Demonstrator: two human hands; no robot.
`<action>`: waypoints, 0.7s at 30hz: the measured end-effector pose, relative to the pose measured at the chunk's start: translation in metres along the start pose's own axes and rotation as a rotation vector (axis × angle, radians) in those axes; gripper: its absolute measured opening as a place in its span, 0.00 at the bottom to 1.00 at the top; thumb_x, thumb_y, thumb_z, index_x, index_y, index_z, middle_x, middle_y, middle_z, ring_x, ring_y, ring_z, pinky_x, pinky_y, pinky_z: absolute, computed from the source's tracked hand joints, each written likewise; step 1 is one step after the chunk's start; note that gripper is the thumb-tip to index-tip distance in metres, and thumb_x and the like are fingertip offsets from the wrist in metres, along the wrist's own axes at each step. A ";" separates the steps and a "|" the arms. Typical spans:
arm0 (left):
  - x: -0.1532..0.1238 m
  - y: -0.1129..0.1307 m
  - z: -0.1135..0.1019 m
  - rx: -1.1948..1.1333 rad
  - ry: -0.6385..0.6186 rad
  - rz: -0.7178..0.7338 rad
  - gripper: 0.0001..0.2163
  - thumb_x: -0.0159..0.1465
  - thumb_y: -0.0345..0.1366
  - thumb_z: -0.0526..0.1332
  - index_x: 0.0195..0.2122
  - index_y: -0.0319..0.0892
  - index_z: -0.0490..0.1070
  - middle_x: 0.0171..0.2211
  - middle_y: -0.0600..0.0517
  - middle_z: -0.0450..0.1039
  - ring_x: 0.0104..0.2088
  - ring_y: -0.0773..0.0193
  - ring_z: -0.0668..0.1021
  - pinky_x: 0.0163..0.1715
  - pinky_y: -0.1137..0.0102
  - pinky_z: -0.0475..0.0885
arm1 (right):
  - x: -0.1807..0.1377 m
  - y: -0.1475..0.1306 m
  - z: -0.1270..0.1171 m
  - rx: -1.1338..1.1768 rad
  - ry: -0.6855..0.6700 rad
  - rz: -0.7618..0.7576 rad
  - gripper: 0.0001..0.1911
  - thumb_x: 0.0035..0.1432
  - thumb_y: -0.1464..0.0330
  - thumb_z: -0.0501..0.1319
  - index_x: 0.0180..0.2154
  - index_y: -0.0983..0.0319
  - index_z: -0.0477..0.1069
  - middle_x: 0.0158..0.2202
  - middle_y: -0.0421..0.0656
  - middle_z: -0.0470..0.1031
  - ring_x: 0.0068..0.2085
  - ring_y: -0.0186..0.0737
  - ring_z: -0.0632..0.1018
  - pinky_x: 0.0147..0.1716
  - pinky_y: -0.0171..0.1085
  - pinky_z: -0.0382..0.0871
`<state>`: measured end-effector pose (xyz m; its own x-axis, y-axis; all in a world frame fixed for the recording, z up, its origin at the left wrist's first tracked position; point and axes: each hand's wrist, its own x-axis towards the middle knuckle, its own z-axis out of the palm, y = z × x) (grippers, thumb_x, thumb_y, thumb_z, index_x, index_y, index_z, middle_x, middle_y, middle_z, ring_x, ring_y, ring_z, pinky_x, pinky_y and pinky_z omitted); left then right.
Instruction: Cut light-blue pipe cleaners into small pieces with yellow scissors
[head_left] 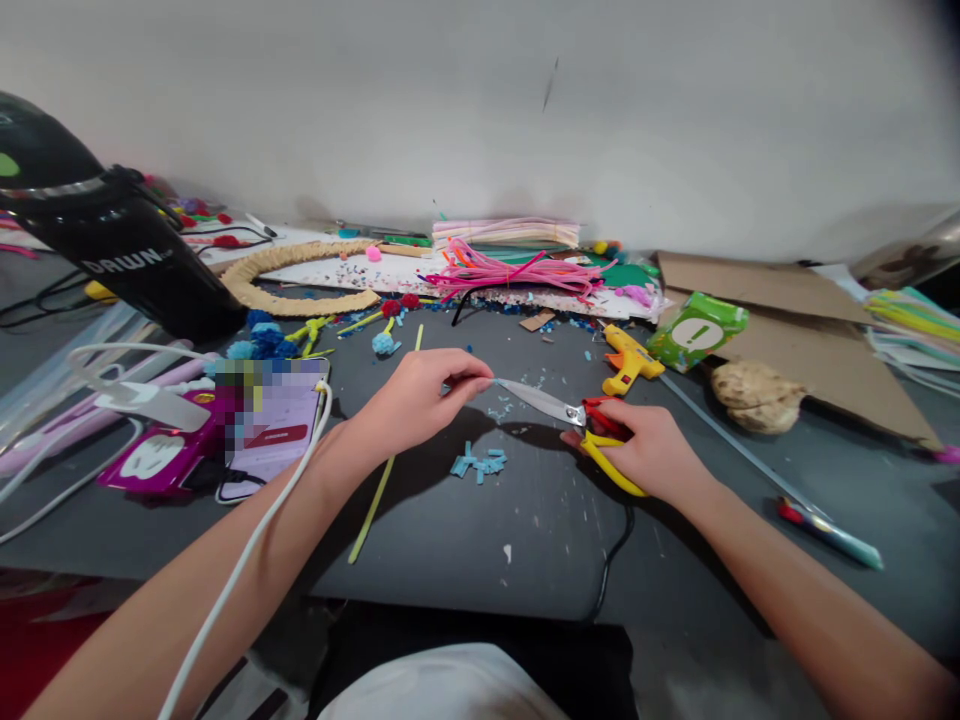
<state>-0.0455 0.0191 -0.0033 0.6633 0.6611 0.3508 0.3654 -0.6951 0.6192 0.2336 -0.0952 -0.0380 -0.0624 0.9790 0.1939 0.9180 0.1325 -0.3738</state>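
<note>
My right hand [651, 448] is closed round the red and yellow handles of a pair of scissors [541, 400]. The blades point left, their tips meeting the fingertips of my left hand [433, 392]. Thumb and fingers of that hand are pinched on a tiny light blue piece, mostly hidden by the fingertips. Below the hands lies a small heap of light blue cut strips [478, 463] on the grey table [480, 560]. Smaller blue scraps are scattered beneath the blades. A yellow-green pipe cleaner [373, 510] lies partly behind my left wrist.
A black bottle [142, 250], a phone [281, 430] and a purple power bank [176, 450] with white cables stand left. Behind are a C-shaped wrapped ring [262, 275] and pink pipe cleaners [517, 272]. A yellow glue gun [628, 360], green packet [697, 330] and cardboard [825, 350] are right.
</note>
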 end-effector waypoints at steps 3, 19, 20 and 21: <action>0.000 0.000 0.000 -0.003 -0.002 -0.005 0.08 0.67 0.36 0.58 0.38 0.41 0.76 0.33 0.52 0.78 0.32 0.68 0.75 0.32 0.74 0.66 | 0.001 0.000 -0.001 0.004 -0.001 0.006 0.22 0.56 0.52 0.61 0.22 0.60 0.61 0.20 0.36 0.61 0.24 0.31 0.59 0.24 0.32 0.56; 0.000 0.001 -0.001 0.004 -0.033 0.027 0.09 0.69 0.36 0.55 0.37 0.40 0.74 0.30 0.52 0.75 0.30 0.69 0.73 0.31 0.74 0.64 | -0.002 -0.002 0.001 0.104 -0.019 0.107 0.21 0.51 0.52 0.65 0.24 0.60 0.61 0.20 0.35 0.61 0.23 0.31 0.60 0.22 0.32 0.55; 0.000 0.001 -0.001 0.002 -0.035 0.027 0.09 0.69 0.35 0.55 0.37 0.40 0.74 0.30 0.52 0.75 0.30 0.69 0.73 0.32 0.74 0.64 | -0.002 -0.001 0.001 0.102 -0.023 0.106 0.21 0.51 0.52 0.65 0.24 0.60 0.61 0.20 0.35 0.61 0.23 0.31 0.60 0.22 0.32 0.55; 0.000 0.001 -0.001 0.001 -0.036 0.026 0.09 0.68 0.36 0.56 0.37 0.40 0.74 0.30 0.53 0.75 0.30 0.69 0.73 0.31 0.74 0.64 | -0.002 -0.001 0.001 0.098 -0.022 0.103 0.21 0.51 0.52 0.65 0.24 0.60 0.60 0.20 0.35 0.61 0.23 0.31 0.60 0.22 0.32 0.55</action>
<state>-0.0454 0.0186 -0.0021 0.6955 0.6320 0.3417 0.3478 -0.7123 0.6096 0.2325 -0.0974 -0.0394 0.0202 0.9912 0.1305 0.8773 0.0451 -0.4779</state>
